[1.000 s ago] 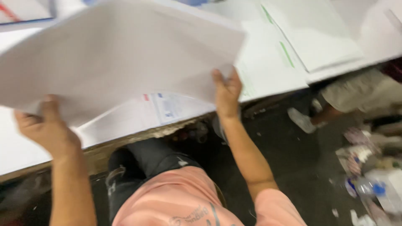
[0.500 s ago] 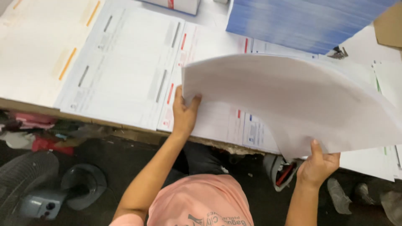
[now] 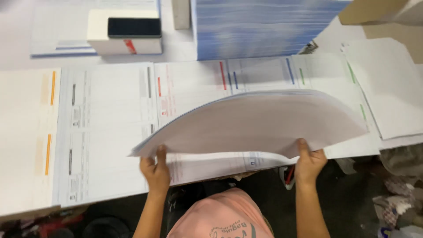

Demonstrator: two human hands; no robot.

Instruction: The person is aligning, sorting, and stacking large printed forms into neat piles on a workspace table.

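Two hands hold one thick stack of white sheets (image 3: pixel 260 123) above the near edge of the table (image 3: pixel 185 44). Our left hand (image 3: pixel 155 172) is closed on the stack's lower left corner, thumb on top and fingers hidden beneath; our right hand (image 3: pixel 308 162) is closed on the lower right edge in the same way. Between the two grips the stack bows upward into an arch, its left tip drooping just beyond the left hand.

Beneath the stack, printed forms (image 3: pixel 105 132) lie flat in overlapping rows across the table; each sheet carries a coloured bar, orange at far left, then grey, red, blue and green towards the right. The arched stack hides the middle of these rows, so we cannot tell what lies directly under it. Behind the rows stands a tall blue-edged pile of paper (image 3: pixel 260 26), and to its left a white box with a black panel (image 3: pixel 125 31) rests on further sheets. A separate loose pile of white sheets (image 3: pixel 387 88) lies at an angle at the right end, with a brown cardboard piece (image 3: pixel 374 13) in the far right corner. Below the table edge we see our pink shirt (image 3: pixel 220 220) and, at lower right, crumpled litter (image 3: pixel 396 202) on the dark floor.
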